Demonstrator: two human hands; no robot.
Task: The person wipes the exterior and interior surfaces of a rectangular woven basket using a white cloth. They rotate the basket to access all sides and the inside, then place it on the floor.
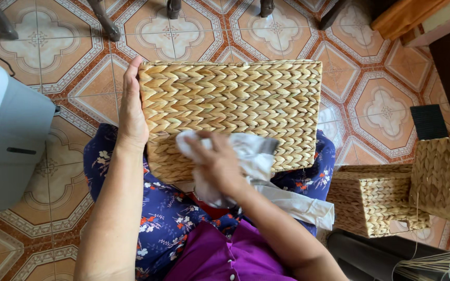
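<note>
Woven straw-coloured rectangular basket [233,106] rests on the lap. Left hand [131,112] lies flat against its left edge; right hand [217,164] clutches a crumpled white cloth [251,151], apparently pressed onto the weave.

A single head-worn camera looks almost straight down over the person's lap, close to the woven basket [230,112] that fills the middle of the frame. The patterned tiled floor [376,99] spreads beyond; chair legs, probably, cross the top edge.
</note>
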